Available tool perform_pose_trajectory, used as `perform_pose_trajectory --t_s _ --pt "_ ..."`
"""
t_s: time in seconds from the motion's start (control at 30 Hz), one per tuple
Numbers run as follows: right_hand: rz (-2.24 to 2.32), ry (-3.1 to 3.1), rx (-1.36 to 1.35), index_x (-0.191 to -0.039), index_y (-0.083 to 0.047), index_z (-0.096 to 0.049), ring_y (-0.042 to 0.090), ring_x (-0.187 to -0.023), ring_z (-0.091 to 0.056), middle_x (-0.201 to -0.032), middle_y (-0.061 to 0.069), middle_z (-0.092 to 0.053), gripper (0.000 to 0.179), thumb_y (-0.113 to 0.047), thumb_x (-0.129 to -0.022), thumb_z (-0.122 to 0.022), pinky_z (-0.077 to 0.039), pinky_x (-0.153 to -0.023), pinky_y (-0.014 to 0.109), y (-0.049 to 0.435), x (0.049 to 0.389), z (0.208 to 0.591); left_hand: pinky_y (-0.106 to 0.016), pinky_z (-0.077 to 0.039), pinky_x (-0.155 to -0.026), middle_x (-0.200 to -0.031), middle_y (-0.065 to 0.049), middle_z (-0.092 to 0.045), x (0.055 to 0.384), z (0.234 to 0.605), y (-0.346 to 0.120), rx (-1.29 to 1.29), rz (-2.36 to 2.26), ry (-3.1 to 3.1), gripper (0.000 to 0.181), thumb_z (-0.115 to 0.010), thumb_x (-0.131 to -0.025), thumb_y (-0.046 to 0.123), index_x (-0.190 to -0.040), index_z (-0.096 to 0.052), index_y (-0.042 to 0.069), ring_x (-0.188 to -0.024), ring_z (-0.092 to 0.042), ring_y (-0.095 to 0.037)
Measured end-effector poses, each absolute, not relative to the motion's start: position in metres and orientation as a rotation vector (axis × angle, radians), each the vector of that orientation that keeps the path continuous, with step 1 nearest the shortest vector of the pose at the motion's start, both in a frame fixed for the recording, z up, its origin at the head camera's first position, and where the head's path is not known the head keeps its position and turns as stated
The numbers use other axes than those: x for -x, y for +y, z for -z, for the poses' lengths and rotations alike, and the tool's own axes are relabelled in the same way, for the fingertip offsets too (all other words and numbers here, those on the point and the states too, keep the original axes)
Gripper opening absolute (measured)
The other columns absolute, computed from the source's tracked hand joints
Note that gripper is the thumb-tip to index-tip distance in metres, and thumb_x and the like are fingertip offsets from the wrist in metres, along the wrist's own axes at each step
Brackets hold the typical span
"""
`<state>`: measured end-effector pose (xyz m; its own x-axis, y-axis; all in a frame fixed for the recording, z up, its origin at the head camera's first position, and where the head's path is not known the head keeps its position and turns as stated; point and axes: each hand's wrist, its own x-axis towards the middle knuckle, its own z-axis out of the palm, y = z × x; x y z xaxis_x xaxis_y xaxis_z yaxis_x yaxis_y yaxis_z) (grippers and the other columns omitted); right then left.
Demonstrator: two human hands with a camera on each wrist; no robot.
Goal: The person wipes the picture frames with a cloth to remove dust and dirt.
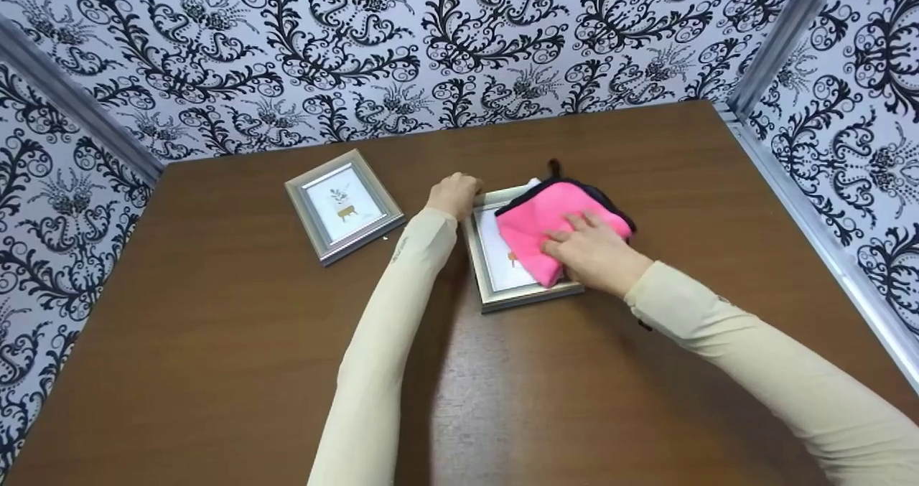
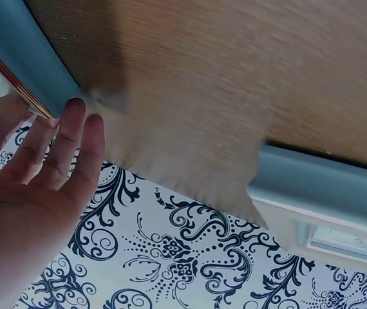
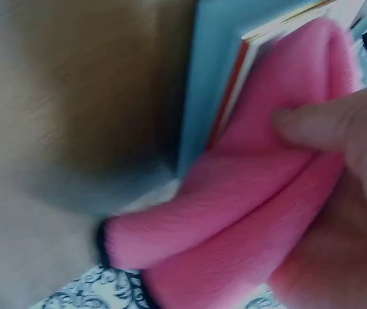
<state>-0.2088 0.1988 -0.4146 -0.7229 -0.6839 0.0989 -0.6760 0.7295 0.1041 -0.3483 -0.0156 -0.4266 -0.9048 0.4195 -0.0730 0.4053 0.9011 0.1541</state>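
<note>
Left hand (image 1: 454, 195) grips the picture frame (image 1: 502, 253) at its eleven o'clock corner, right hand (image 1: 599, 258) pinches the pink cloth (image 1: 549, 209) from four o'clock, cloth draped over the frame's two o'clock side, all on the brown table (image 1: 237, 314), second frame (image 1: 344, 204) lying apart towards nine o'clock

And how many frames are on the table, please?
2: the left frame lies by itself; the right frame is partly covered by the cloth, under the right hand. No others show.

White scroll-patterned walls (image 1: 348, 48) border a brown table (image 1: 237, 349).
</note>
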Motion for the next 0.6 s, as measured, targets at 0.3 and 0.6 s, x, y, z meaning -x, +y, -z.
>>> perform_pose_trajectory --t_s 0.3,0.6 --pt "-0.001 -2.892 -0.923 -0.091 0.004 -0.057 0.033 -0.063 -0.053 -0.076 0.016 -0.056 0.019 0.007 -0.074 -0.065 -0.048 -0.046 0.041 0.155 0.178 0.418 -0.049 -0.053 -0.079 -0.113 -0.016 -0.065 0.353 0.426 -0.015 -0.632 -0.111 3.012 0.021 -0.062 -0.088 0.004 -0.105 -0.072 0.011 -0.101 -0.063 -0.037" --pt "-0.494 -2.787 -1.381 -0.122 0.002 -0.060 0.036 -0.110 -0.059 -0.120 0.017 -0.063 0.032 0.004 -0.090 -0.055 -0.045 -0.095 0.048 0.154 0.196 0.426 -0.049 -0.054 -0.077 -0.106 -0.017 -0.067 0.355 0.426 -0.013 -0.625 -0.120 3.033 0.017 -0.057 -0.089 0.005 -0.094 -0.074 0.007 -0.098 -0.064 -0.036"
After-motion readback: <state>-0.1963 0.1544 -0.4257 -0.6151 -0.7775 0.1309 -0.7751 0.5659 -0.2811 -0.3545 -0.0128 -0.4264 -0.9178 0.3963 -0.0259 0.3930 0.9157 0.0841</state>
